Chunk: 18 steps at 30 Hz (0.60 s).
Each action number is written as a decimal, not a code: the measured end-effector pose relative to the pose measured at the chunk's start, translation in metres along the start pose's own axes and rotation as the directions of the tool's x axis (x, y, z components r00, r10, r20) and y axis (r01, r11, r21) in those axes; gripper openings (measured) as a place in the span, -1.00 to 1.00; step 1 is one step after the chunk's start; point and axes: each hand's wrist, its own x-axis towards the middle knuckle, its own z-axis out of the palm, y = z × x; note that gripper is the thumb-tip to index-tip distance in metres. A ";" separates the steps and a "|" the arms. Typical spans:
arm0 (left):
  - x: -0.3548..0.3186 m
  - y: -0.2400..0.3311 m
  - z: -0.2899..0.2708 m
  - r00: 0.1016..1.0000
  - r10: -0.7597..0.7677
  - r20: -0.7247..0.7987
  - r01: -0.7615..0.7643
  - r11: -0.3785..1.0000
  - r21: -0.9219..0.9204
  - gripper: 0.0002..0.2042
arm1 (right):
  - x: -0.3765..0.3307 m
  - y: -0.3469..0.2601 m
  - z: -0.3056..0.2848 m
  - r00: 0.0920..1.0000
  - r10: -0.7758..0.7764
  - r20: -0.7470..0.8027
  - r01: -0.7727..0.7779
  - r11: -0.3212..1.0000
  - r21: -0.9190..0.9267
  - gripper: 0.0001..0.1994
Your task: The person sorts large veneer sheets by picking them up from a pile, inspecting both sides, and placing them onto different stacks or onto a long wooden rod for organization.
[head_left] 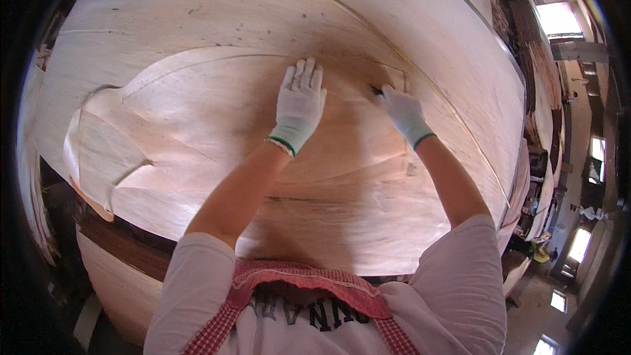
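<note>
A wide, pale sheet of wood veneer [342,131] lies before me, with a wavy, curled flap on its left side. My left hand [300,98], in a white knit glove with a green cuff edge, rests flat on the sheet near its middle, fingers stretched forward. Farther right, my right hand [401,106], gloved alike, is closed around a small dark object [376,89] that pokes out toward the left, close to the veneer; its kind is mostly hidden by the fingers. A short dark line [405,82] runs on the veneer beside that hand.
The curled veneer flap [108,138] folds over itself at the left. A long, narrow raised edge [453,108] curves across the sheets beyond my right hand. Stacked veneer [542,79] stands along the right side, with a walkway and bright windows farther off. Another stack [125,269] sits at lower left.
</note>
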 end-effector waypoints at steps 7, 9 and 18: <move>-0.002 0.127 0.038 0.963 0.191 0.190 -0.197 0.980 0.010 -0.51 | -0.067 0.032 0.037 0.964 0.229 -0.133 -0.212 0.969 0.130 -0.76; -0.008 0.121 0.043 0.967 0.167 0.193 -0.176 0.984 0.031 -0.48 | -0.107 0.015 0.030 0.918 0.391 0.075 -0.398 0.898 0.186 -0.72; -0.042 0.187 0.043 0.944 0.299 0.138 -0.302 0.953 0.004 -0.51 | -0.168 0.010 0.040 0.835 0.536 0.127 -0.547 0.778 0.310 -0.73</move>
